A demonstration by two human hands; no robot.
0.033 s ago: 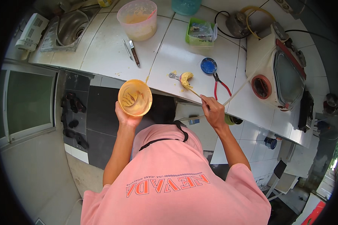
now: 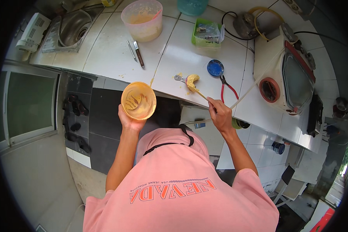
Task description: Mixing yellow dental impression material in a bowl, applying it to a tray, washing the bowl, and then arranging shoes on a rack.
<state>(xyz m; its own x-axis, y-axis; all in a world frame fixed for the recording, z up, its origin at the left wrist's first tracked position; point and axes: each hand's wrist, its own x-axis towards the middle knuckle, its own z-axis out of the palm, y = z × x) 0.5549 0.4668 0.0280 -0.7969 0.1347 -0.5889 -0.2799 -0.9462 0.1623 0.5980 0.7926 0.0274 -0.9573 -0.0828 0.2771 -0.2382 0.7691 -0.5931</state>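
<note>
- On the pink shirt (image 2: 181, 160), one big word is printed in orange-red letters with dark outline, upside down in this view.
- Above it stands a row of smaller dark letters.
- On the green container (image 2: 201, 41), dark handwriting, too small for sure reading.

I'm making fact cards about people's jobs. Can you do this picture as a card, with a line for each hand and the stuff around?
Left hand: holds a yellow bowl, smeared inside
Right hand: grips a thin stick, its far end at the yellow paste
Paste shape: curved heap, silver handle sticking out on its left
Surface: white tiled counter
Right of paste: round blue dish, red-handled pliers
Farther left: brown-handled knife, pale pink tub
</note>
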